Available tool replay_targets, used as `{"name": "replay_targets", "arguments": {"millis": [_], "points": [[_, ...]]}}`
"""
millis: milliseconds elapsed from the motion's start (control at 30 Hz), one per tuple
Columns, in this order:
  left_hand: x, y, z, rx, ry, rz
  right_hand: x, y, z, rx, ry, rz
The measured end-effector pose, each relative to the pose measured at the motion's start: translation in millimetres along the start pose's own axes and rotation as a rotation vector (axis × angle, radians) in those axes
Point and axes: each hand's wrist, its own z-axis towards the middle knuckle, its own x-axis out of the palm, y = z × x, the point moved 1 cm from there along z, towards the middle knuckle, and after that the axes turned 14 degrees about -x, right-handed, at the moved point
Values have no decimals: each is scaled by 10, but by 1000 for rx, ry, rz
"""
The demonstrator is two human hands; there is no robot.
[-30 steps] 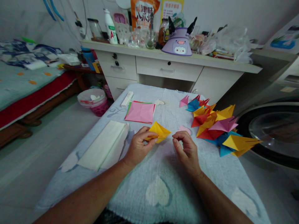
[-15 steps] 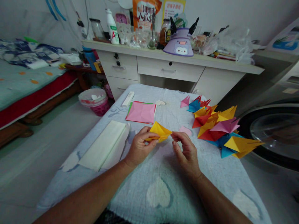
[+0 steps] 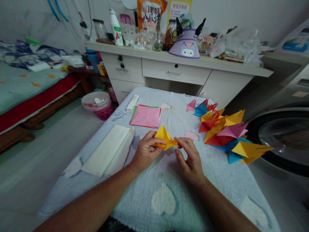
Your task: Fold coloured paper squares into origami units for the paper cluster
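A yellow origami paper [image 3: 166, 139], partly folded with a raised peak, is held above the cloth-covered table [image 3: 149, 180]. My left hand [image 3: 147, 149] pinches its left side, thumb below and fingers over the near layers. At the right corner, my right hand [image 3: 189, 158] touches the paper with curled fingertips. The right thumb stands a little apart below, so the hand looks unclosed. A stack of square paper [image 3: 146, 116], pink on top, lies beyond my left hand. To the right sits a pile of folded paper cranes [image 3: 217, 129] in yellow, red, blue and pink.
A folded whitish cloth or paper [image 3: 108, 149] lies left of my left hand. Farther back are a small white box [image 3: 132, 102] and a crumpled white scrap [image 3: 165, 106]. A cluttered desk [image 3: 159, 61] stands behind, a washing machine [image 3: 280, 135] at right, a pink bin [image 3: 103, 111] at left.
My right hand has moved slightly left, its fingertips now against the yellow paper's right corner. That corner has bent and the paper's outline has changed. My left hand keeps its hold.
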Motion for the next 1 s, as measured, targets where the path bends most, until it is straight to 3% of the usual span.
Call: {"name": "replay_targets", "arguments": {"millis": [133,333,600,1000], "points": [[-12,0,4,-10,11,-6,-8,-6,6,11,-34,48],[-19,-20,-2,-56,72,-25,-25,-83,-12,147,-127,174],[-21,74,6,-160,155,-71,-93,-83,54,26,-22,243],[-48,88,36,-328,224,-205,-113,-151,55,133,96,339]]}}
